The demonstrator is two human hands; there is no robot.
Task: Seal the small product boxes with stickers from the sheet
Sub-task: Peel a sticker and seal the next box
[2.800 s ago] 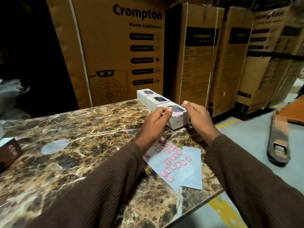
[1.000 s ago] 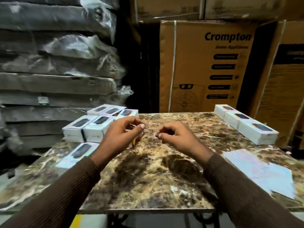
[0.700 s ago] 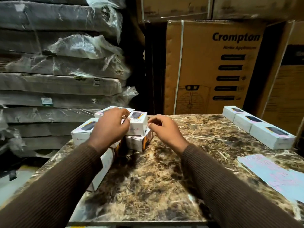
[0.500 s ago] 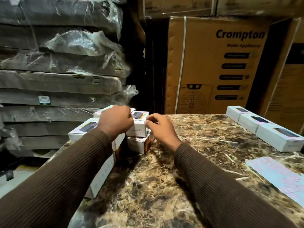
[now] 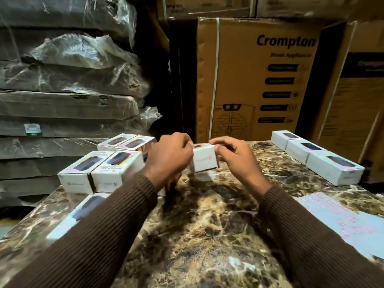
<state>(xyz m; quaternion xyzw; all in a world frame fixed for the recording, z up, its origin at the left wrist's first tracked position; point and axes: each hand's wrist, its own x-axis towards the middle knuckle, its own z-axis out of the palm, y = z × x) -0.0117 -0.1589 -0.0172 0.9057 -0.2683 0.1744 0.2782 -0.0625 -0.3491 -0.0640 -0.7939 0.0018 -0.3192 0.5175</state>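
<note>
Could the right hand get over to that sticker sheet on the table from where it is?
Probably yes. The sticker sheet lies flat on the marble table to the right, nothing between. But the right hand grips a small box with the left hand.

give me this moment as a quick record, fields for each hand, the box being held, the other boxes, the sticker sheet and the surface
left hand: left hand grips the held box from its left side
right hand: right hand holds the same box from its right side
held box: small white box, near end face toward the camera, small red mark on that face
left group: white boxes clustered at the table's left
right row: three white boxes in a line at the far right
sticker sheet: pale sheet with pink stickers lying flat at right, untouched
surface: brown marble table
</note>
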